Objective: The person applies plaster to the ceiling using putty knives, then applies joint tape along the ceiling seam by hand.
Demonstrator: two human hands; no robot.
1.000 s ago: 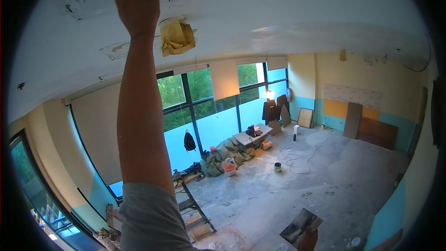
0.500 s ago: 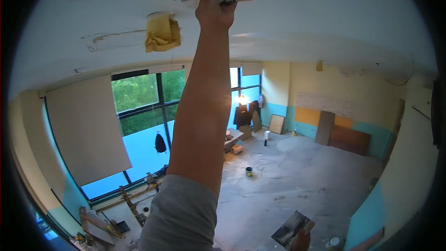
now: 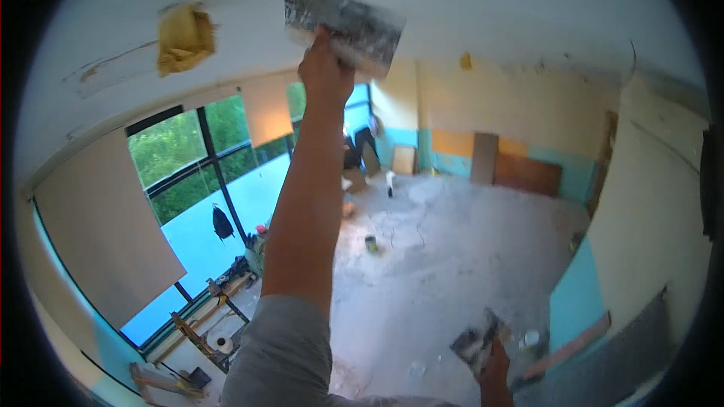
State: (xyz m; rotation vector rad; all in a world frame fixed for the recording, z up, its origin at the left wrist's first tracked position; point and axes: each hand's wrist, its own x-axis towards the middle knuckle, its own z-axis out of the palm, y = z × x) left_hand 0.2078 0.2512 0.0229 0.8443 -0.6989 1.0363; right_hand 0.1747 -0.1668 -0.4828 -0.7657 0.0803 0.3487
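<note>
My left hand (image 3: 328, 75) is raised toward the white ceiling (image 3: 483, 7), its arm stretched out in front of me. It is closed around a wide putty knife (image 3: 343, 22), whose broad blade is smeared with grey and white. Whether the blade touches the ceiling I cannot tell. Low on the right, my right hand (image 3: 495, 369) grips a second putty knife (image 3: 471, 347), blurred by motion, with a dark smeared blade. To the left of the raised knife, a crumpled yellow paper bundle (image 3: 185, 39) sticks out of the ceiling beside a scraped patch.
Far below, a small bucket (image 3: 371, 243) stands on the dusty floor (image 3: 445, 271). Windows with pulled blinds (image 3: 113, 218) line the left, with a dark bag (image 3: 222, 221) hanging there. Brown boards (image 3: 528, 175) lean on the far wall. A wooden plank (image 3: 569, 347) slants at the lower right.
My view has swung to the right. The left hand's knife has come down in the picture and tilted, apparently away from the ceiling. The right hand's knife has turned.
</note>
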